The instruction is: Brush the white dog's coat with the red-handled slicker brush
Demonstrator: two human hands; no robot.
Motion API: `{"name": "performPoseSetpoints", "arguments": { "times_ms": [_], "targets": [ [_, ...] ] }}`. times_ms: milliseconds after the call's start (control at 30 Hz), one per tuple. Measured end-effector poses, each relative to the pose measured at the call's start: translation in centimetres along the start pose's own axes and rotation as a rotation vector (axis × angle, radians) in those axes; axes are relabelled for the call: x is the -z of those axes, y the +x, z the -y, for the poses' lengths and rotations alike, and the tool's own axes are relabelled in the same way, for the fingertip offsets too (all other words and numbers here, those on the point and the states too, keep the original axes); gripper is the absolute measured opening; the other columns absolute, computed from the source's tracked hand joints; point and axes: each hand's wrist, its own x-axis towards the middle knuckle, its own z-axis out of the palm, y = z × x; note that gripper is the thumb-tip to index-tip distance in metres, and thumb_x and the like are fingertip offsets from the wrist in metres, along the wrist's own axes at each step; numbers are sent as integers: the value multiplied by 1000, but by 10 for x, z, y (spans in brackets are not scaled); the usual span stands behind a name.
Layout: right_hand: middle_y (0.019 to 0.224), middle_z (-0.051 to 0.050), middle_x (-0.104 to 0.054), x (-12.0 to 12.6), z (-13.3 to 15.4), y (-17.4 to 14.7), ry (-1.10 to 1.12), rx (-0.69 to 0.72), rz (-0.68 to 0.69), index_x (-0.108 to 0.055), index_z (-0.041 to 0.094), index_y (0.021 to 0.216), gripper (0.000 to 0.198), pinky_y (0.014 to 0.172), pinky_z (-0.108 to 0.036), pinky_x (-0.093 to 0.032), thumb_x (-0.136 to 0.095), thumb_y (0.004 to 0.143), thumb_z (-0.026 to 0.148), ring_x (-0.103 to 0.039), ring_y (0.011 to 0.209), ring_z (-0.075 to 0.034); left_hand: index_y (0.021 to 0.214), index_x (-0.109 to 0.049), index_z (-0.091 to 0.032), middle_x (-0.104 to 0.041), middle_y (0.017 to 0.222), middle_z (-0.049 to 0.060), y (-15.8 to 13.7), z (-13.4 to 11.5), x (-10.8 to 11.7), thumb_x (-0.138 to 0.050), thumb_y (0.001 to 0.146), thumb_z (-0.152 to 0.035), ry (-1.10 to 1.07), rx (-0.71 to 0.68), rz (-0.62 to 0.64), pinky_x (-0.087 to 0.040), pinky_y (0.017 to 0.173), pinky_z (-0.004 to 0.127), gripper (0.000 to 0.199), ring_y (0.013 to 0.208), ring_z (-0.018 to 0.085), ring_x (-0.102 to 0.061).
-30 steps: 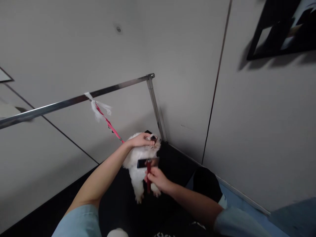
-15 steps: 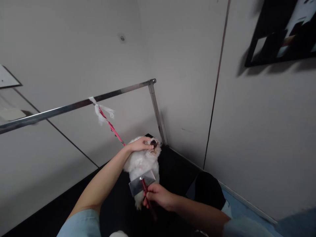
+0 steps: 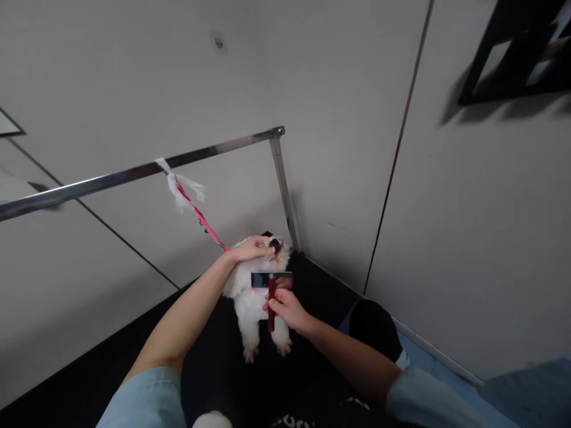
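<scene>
A small white dog [image 3: 248, 309] stands on a black table top [image 3: 223, 362], facing my side with its muzzle tipped up. My left hand [image 3: 252, 248] lies across the dog's head, its fingers and thumb closed about the muzzle. A slicker brush [image 3: 272, 306] with a red handle and a flat metal back is in my right hand [image 3: 286, 306]. Its head is level at the dog's upper chest, just under the chin. The pins face away from me, so whether they touch the coat cannot be made out.
A pink leash [image 3: 205, 223] runs from the dog's neck to a white cloth strip [image 3: 176, 187] knotted on a metal bar [image 3: 111, 181]. An upright post [image 3: 284, 187] holds the bar's end. Walls meet behind the table. A black rounded object [image 3: 375, 333] is at the right.
My right hand has raised the brush from near the front legs to the chest and turned it level. My left hand still holds the head. The view has shifted slightly.
</scene>
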Motion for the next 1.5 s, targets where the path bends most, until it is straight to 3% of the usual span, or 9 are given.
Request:
{"name": "performPoseSetpoints", "arguments": {
  "times_ms": [200,333,767,933,1133,1267,1333,1433,1500],
  "targets": [
    [76,-2,-66,3,4,-9,85,-129,148,-55,16,91,35,60,-26,-43,-66,75,45,-62,65,-14,83,-67,-14,-68,77,4,-1,0,-3,-70,75,-50,4,-6,17,-46,73,27,37,73,15,-60],
    [76,-2,-67,6,4,-3,-30,-37,34,-55,16,88,32,60,-24,-40,-68,75,42,-61,65,-13,82,-68,-14,-68,78,4,1,0,-4,-69,76,-50,56,-27,1,-46,72,26,37,74,15,-60],
    [75,-3,-67,6,-3,-40,98,-282,132,-53,16,91,41,48,-21,-31,-67,69,48,-64,64,-14,78,-68,-15,-69,76,5,-2,1,-11,-66,80,-43,28,-57,47,-45,72,27,28,73,16,-61],
    [67,-1,-66,6,-4,-43,67,-415,376,-57,15,88,35,50,-21,-34,-68,70,42,-61,56,-12,80,-67,-16,-69,78,4,-5,2,-6,-69,77,-41,58,-61,2,-45,72,26,26,74,16,-61],
    [74,-1,-66,-3,-1,-11,-47,-131,37,-54,16,85,24,56,-22,-36,-65,77,36,-60,65,-12,86,-67,-16,-68,82,3,-10,4,-10,-78,68,-31,102,-148,54,-46,73,26,26,76,16,-61],
    [74,-2,-66,-10,-13,-23,30,-307,264,-55,16,88,29,53,-22,-36,-64,78,42,-60,61,-13,82,-65,-15,-67,79,3,-15,5,-12,-72,74,-34,88,-163,-14,-47,74,27,21,75,15,-61],
    [74,-2,-66,-11,-10,-23,37,-288,314,-56,16,88,29,55,-23,-38,-66,77,41,-60,61,-13,84,-65,-15,-67,81,3,-17,6,-11,-71,75,-34,94,-159,-33,-47,75,27,22,78,16,-61],
    [77,-2,-67,-11,-6,-12,-28,-100,97,-56,16,88,23,56,-21,-37,-65,78,35,-60,65,-12,87,-65,-15,-67,84,4,-19,6,-9,-70,75,-34,122,-162,-48,-47,77,28,23,80,16,-61],
    [73,-1,-66,-12,-15,-10,-79,-108,34,-56,15,82,20,54,-21,-35,-63,79,34,-58,62,-11,85,-64,-15,-67,83,4,-20,8,-7,-71,74,-34,141,-173,-67,-46,76,28,23,79,16,-61]
  ]
}}
